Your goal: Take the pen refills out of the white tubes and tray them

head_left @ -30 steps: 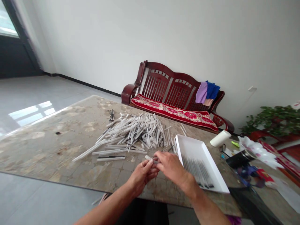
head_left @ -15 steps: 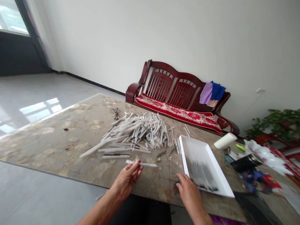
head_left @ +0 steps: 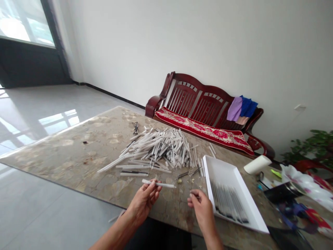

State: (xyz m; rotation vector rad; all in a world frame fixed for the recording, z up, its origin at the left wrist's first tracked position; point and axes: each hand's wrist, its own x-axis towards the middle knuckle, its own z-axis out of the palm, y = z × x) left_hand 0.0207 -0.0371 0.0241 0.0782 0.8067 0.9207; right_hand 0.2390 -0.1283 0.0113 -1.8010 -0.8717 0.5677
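Observation:
My left hand [head_left: 147, 198] pinches a thin white tube [head_left: 166, 185] above the near part of the table, its long end pointing right. My right hand [head_left: 200, 205] is just left of the white box, with thumb and fingers closed together; whatever may be between them is too small to make out. Beyond both hands lies a large pile of white tubes [head_left: 161, 146], mixed with some dark sticks. The shallow white box [head_left: 221, 165] holds a row of slim translucent tubes with dark ends [head_left: 230, 203], laid side by side.
A pair of glasses [head_left: 135, 128] lies behind the pile on the patterned table [head_left: 67, 156]. Right of the box are a white roll [head_left: 257, 164], a black cylinder [head_left: 283, 192] and a crumpled plastic bag [head_left: 299, 180]. A red wooden bench [head_left: 203, 100] stands beyond the table.
My right hand has moved left, away from the box's edge, and its fingers have closed together. My left hand still holds the tube. The camera view has turned slightly left.

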